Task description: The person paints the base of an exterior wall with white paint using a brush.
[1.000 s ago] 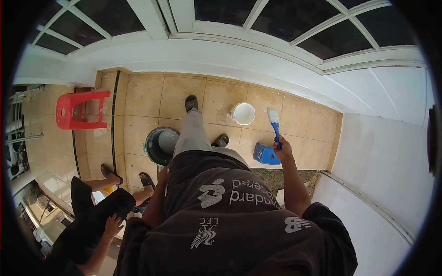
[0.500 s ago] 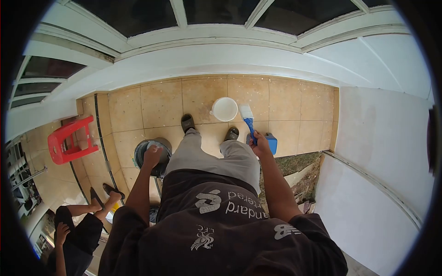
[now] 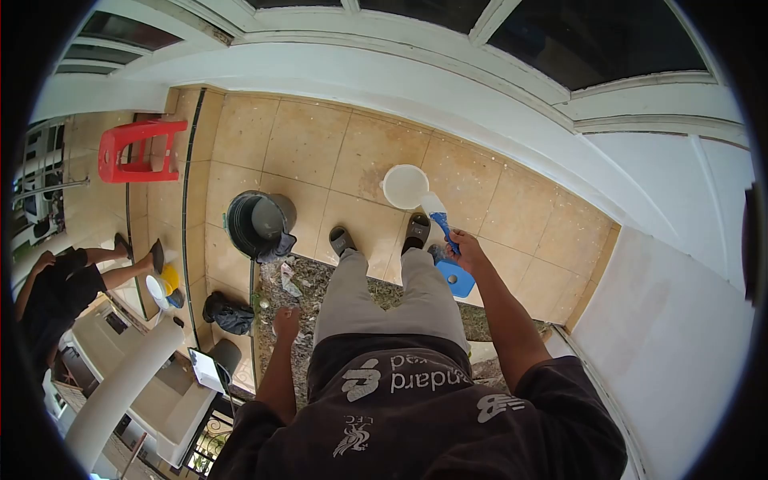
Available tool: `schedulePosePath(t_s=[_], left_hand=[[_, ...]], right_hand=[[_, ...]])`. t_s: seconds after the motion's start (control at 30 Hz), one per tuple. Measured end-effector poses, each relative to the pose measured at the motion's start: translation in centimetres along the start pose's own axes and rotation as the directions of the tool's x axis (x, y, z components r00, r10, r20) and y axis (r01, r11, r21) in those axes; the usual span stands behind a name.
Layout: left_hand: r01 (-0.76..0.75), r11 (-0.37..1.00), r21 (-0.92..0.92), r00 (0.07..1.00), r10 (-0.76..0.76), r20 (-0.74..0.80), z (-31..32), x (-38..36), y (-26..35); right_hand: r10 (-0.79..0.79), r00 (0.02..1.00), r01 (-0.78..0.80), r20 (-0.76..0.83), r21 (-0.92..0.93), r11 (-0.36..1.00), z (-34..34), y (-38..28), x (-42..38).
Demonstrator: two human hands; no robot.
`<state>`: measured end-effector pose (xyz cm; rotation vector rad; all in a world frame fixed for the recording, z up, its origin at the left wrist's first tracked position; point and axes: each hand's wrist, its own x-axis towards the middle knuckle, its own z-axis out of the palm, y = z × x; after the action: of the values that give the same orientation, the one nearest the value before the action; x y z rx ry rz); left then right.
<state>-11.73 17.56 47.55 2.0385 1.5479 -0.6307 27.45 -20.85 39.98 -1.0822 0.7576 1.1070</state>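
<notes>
Landmark: round white plastic bucket (image 3: 406,187) on the tan tiled floor (image 3: 308,136). Flat paintbrush with blue handle and whitish bristles (image 3: 440,220) is at the bucket's near right edge, bristle end toward it; can't tell if it touches the rim or hangs above. Right hand (image 3: 470,254), nearer the wearer than the bucket, has fingers closed round the handle's lower end. Left hand (image 3: 286,322), well left of the bucket and nearer the wearer, looks loosely curled; can't tell how far open or if it holds anything. Brush probably light, handle stiff, bristles soft and bendy, not fragile; could be slick if wet. Best hold: the handle, clear of the bristles. Blue plastic block-like object with round hole (image 3: 458,278) sits near right of bucket, by the right hand.
</notes>
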Motion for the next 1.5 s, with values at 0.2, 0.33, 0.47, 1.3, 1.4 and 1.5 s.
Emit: schedulePosePath(t_s=[0.2,0.33,0.47,1.3,1.4,1.5], left_hand=[[0.258,0.962,0.093,0.945,-0.271,0.184,0.2,-7.1,-9.2],[0.088,0.995,-0.042,0.98,-0.079,0.184,4.2,-7.8,-7.4],[0.095,0.977,-0.193,0.978,-0.055,0.199,2.8,-7.1,-0.4],[0.088,0.961,-0.263,0.99,-0.114,-0.084,-12.3,35.8,-14.7],[0.086,0.974,-0.212,0.976,-0.124,-0.177,-11.1,42.5,-16.1],[0.071,0.98,-0.186,0.973,-0.11,-0.204,-9.0,49.7,-17.2]], right_hand=[[0.018,1.0,-0.017,0.014,-0.061,0.998,0.4,-2.0,0.7],[0.005,1.0,-0.007,-0.019,-0.11,0.994,2.2,-2.9,2.0],[0.007,1.0,-0.014,-0.025,-0.3,0.954,3.4,-3.6,2.5],[-0.107,0.953,0.177,-0.285,0.236,0.956,15.4,10.8,7.1],[-0.114,0.938,0.2,-0.326,0.244,0.949,15.5,12.3,10.4],[-0.148,0.936,0.236,-0.32,0.259,0.936,14.1,13.9,13.9]])
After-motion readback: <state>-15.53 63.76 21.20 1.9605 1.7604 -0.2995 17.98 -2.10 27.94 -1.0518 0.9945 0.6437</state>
